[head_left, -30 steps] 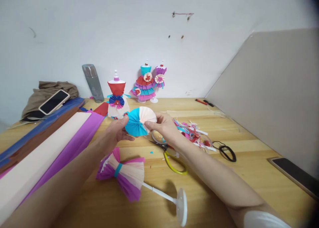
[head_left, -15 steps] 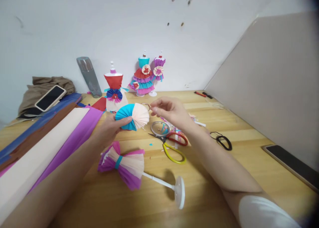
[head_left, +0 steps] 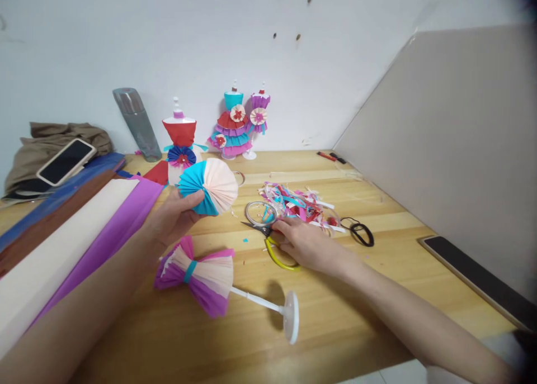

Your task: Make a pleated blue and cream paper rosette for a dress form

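Between the thumb and fingers of my left hand (head_left: 178, 213) is a round pleated paper rosette (head_left: 220, 187), half turquoise and half pale pink. My right hand (head_left: 300, 241) is closed over the handles of the scissors (head_left: 282, 258), which lie on the table. Its fingers cover the red handle; the yellow one and the dark blades show. A clear tape roll (head_left: 247, 212) touches the blade side. Below my left hand, a small dress stand (head_left: 262, 302) lies on its side, wearing a purple and pale pink pleated paper dress (head_left: 213, 269) with a turquoise band.
Paper scraps (head_left: 293, 199) are heaped beyond my right hand, near a black hair tie (head_left: 361, 234). Dressed stands (head_left: 234, 129) and a grey bottle (head_left: 138, 127) stand by the wall. Crepe paper sheets (head_left: 84, 227) and a phone (head_left: 67, 161) lie left; another dark device (head_left: 474, 275) lies right.
My right hand has moved from beside the rosette down to the scissors and closed on their handles. My left hand still holds the rosette, now tilted differently. The view has shifted slightly.
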`<state>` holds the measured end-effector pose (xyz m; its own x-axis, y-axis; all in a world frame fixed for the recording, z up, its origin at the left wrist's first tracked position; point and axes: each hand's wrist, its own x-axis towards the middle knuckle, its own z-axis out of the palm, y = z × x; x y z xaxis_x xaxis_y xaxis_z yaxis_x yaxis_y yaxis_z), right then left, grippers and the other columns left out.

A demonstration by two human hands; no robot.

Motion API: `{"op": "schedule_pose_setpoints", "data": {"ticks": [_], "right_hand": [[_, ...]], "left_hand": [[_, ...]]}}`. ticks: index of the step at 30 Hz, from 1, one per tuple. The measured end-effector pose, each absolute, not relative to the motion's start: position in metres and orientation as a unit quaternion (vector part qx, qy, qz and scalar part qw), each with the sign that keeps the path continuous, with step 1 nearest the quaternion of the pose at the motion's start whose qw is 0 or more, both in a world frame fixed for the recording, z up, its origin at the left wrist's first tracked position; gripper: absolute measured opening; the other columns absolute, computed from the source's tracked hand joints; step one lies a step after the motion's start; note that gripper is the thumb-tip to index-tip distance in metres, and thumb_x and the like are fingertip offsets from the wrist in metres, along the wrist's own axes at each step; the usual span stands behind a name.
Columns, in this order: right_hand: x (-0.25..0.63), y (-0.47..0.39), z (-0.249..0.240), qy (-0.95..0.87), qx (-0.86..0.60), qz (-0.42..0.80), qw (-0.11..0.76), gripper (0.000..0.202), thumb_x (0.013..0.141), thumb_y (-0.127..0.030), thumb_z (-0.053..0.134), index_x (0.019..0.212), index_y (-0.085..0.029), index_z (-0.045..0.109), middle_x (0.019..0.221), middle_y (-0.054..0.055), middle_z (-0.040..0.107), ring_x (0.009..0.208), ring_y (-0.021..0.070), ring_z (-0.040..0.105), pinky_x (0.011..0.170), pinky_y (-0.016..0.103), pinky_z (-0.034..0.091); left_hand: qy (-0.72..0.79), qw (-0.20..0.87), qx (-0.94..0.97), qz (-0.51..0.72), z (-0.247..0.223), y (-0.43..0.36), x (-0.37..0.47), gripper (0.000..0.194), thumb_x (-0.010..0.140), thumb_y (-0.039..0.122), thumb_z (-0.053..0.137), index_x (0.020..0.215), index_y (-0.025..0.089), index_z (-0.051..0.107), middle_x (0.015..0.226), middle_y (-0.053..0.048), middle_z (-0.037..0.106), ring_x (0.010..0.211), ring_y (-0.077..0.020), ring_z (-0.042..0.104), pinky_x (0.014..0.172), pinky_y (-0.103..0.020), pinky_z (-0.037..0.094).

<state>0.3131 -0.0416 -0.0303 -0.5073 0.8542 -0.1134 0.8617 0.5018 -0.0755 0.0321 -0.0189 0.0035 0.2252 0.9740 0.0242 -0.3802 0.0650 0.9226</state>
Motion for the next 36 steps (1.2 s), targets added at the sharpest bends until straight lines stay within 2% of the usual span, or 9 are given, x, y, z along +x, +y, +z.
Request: {"op": "schedule_pose_setpoints", "data": {"ticks": [5,8,12,16,20,23,27,32,36], "right_hand": [[0.310,-0.044,-0.024,0.857,0.513,-0.046,0.008,0.018,0.091,-0.022,0.054,0.104,-0.018,0.066,0.097,0.008,0.070,0.083,0.0209,0.066,0.063,0.026,0.037],[0.310,-0.033,-0.022,0.848,0.529,-0.029,-0.019,0.018,0.092,-0.018,0.051,0.097,-0.018,0.068,0.096,0.007,0.069,0.078,0.0167,0.064,0.061,0.025,0.035],[0.309,-0.010,-0.030,0.889,0.459,-0.009,-0.003,0.020,0.089,-0.010,0.051,0.092,-0.016,0.070,0.100,0.009,0.067,0.081,0.0159,0.063,0.064,0.024,0.037],[0.307,0.000,-0.032,0.916,0.399,0.026,0.018,0.017,0.087,-0.006,0.053,0.092,-0.013,0.068,0.101,0.010,0.066,0.082,0.0170,0.063,0.066,0.025,0.040],[0.307,0.002,-0.023,0.939,0.340,0.053,-0.012,0.016,0.091,-0.006,0.050,0.097,-0.011,0.064,0.104,0.011,0.064,0.094,0.0207,0.061,0.076,0.029,0.045],[0.301,0.007,-0.019,0.939,0.338,0.058,-0.038,0.018,0.095,-0.008,0.046,0.099,-0.012,0.063,0.103,0.012,0.064,0.095,0.0207,0.060,0.079,0.031,0.046],[0.280,0.018,-0.023,0.934,0.348,0.055,-0.059,0.022,0.097,-0.009,0.043,0.107,-0.013,0.062,0.106,0.012,0.063,0.095,0.0189,0.060,0.079,0.028,0.045],[0.246,0.041,-0.033,0.923,0.380,0.017,-0.051,0.021,0.095,-0.012,0.047,0.108,-0.012,0.064,0.105,0.013,0.064,0.089,0.0196,0.062,0.070,0.026,0.042],[0.231,0.061,-0.045,0.932,0.358,-0.005,-0.052,0.025,0.091,-0.007,0.049,0.108,-0.014,0.065,0.108,0.012,0.065,0.090,0.0180,0.063,0.071,0.025,0.042]], "left_hand": [[0.316,0.671,0.413,0.529,0.008,-0.024,0.034,0.058,0.061,0.032,0.087,0.116,0.022,0.068,0.102,-0.002,0.074,0.095,-0.0216,0.065,0.076,-0.027,0.053],[0.309,0.684,0.398,0.527,0.010,-0.026,0.035,0.060,0.058,0.031,0.090,0.113,0.023,0.069,0.096,0.001,0.073,0.087,-0.0176,0.064,0.076,-0.027,0.053],[0.315,0.692,0.399,0.513,0.009,-0.025,0.035,0.059,0.059,0.031,0.089,0.114,0.024,0.068,0.084,0.003,0.071,0.079,-0.0151,0.063,0.072,-0.026,0.053],[0.321,0.681,0.427,0.501,0.006,-0.021,0.031,0.058,0.061,0.033,0.087,0.114,0.024,0.068,0.084,0.001,0.070,0.078,-0.0155,0.066,0.071,-0.025,0.055],[0.315,0.679,0.431,0.504,0.004,-0.017,0.028,0.052,0.061,0.031,0.087,0.109,0.021,0.070,0.081,-0.002,0.070,0.072,-0.0165,0.067,0.067,-0.025,0.057],[0.290,0.683,0.434,0.511,0.003,-0.014,0.026,0.051,0.061,0.030,0.087,0.108,0.019,0.070,0.078,-0.002,0.071,0.069,-0.0161,0.067,0.062,-0.024,0.057],[0.280,0.680,0.440,0.515,0.003,-0.013,0.022,0.054,0.063,0.030,0.087,0.113,0.023,0.069,0.084,0.000,0.074,0.073,-0.0159,0.069,0.064,-0.023,0.056],[0.281,0.666,0.453,0.521,0.007,-0.013,0.019,0.064,0.065,0.032,0.086,0.124,0.027,0.063,0.084,0.003,0.074,0.075,-0.0152,0.069,0.068,-0.023,0.055],[0.292,0.646,0.468,0.528,0.012,-0.014,0.017,0.064,0.064,0.036,0.085,0.124,0.024,0.064,0.093,-0.001,0.075,0.085,-0.0203,0.070,0.075,-0.027,0.055]]}}
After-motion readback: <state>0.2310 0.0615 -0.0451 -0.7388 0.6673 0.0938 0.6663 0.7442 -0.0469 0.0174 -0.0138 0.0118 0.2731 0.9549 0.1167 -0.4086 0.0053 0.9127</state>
